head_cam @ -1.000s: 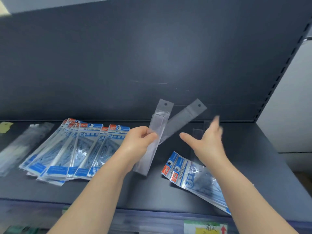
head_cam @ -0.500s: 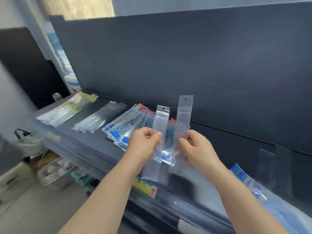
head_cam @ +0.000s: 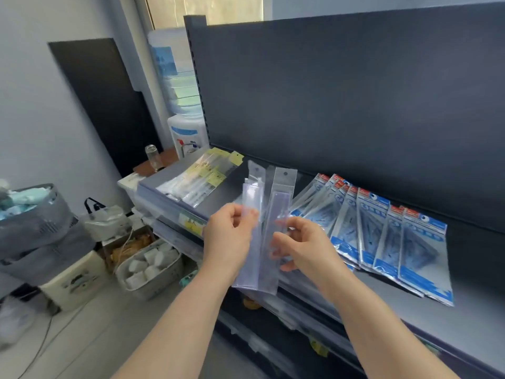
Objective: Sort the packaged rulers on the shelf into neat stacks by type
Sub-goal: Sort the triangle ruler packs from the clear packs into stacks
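Step in hand: squaring up the clear ruler sleeves mid-air before they go down as a stack.

Left hand [head_cam: 232, 236] is closed in a pinch on the shorter clear sleeves [head_cam: 252, 203], thumb and fingers about halfway along them. Looks like two or three sleeves overlapped there; blur and see-through plastic make the count unsure. Right hand [head_cam: 297, 247] is loosely curled, fingertips pinching the edge of the long clear sleeve [head_cam: 277, 220], which stands nearly upright with its hang hole on top. The two lots touch side by side, bottom ends not level. All of it is held above the front edge of the shelf [head_cam: 478, 318], not resting on it.

On the shelf: blue-printed packs [head_cam: 382, 236] fanned out in an overlapping row to the right, and yellow-tagged packs [head_cam: 202, 176] in a loose pile at the far left end. Neither is a tidy stack yet.

Next move, my read: level the bottom ends, merge into one hand, then lay the bundle flat on the bare shelf patch between the yellow-tagged pile and the blue fan. Slippery plastic, so keep the pinch firm while shifting grip. The blue fan needs closing up after that.
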